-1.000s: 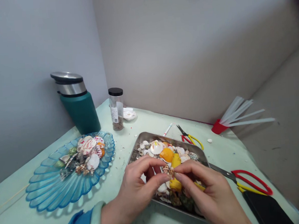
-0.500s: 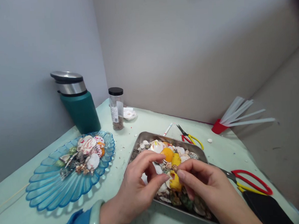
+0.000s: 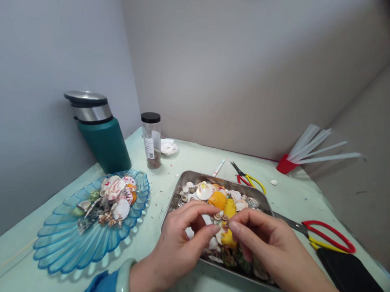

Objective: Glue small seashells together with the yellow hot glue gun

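Observation:
Both hands hover over a metal tray (image 3: pixel 183 176) filled with seashells. My left hand (image 3: pixel 187 234) has its thumb and index finger curved toward each other with a gap between the tips. My right hand (image 3: pixel 263 234) pinches thumb and index finger together; what they hold is too small to make out. Small brown spiral shells (image 3: pixel 225 217) show between the two hands. Just beneath lies a yellow object (image 3: pixel 229 239), its kind unclear and partly hidden by my fingers. Behind the fingers are an orange shell (image 3: pixel 217 200) and a white scallop shell (image 3: pixel 204 191).
A blue shell-shaped dish (image 3: pixel 65 244) with several shells stands left. Behind it are a green bottle (image 3: pixel 104 142) and a clear jar (image 3: pixel 152 142). Small scissors (image 3: pixel 248 178), larger scissors (image 3: pixel 329 237), a black object (image 3: pixel 348 269) and a red cup (image 3: pixel 285 164) of translucent strips lie right.
My left fingertips have come slightly closer to my right fingertips, and their own gap has narrowed. The right hand keeps its pinch, shifted very slightly left.

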Tool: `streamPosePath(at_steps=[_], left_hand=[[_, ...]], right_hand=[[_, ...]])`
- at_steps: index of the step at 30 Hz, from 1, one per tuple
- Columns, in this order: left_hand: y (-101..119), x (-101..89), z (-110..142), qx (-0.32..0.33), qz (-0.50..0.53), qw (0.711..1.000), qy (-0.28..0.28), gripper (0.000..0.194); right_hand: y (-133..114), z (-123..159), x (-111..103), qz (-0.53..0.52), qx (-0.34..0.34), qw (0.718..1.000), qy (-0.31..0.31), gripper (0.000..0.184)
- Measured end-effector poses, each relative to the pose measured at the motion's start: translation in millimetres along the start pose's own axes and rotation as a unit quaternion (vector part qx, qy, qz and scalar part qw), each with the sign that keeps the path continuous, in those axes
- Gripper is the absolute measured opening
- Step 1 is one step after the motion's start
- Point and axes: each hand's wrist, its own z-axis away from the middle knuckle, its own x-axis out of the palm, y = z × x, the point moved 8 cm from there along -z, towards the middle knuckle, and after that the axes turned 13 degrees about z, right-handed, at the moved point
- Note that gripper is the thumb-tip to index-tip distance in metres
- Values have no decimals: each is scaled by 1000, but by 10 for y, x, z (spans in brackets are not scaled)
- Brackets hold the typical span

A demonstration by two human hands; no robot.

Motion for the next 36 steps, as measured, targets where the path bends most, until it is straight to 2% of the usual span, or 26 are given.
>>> streamPosePath(at_steps=[11,16,24,36], left_hand=[[-39,4,15,-16,23,1000,-3,14],[-32,8,22,-8,29,1000,-7,14],[52,9,8,30,34,999,-7,17],[138,-5,21,72,15,997,-2,21]], right_hand=[[-32,-4,17,58,-25,997,-33,28],[-26,9,-1,43,-26,999,-8,27],[-77,7,-26,73,-62,995,1,26],[-70,18,-27,74,-69,995,1,27]])
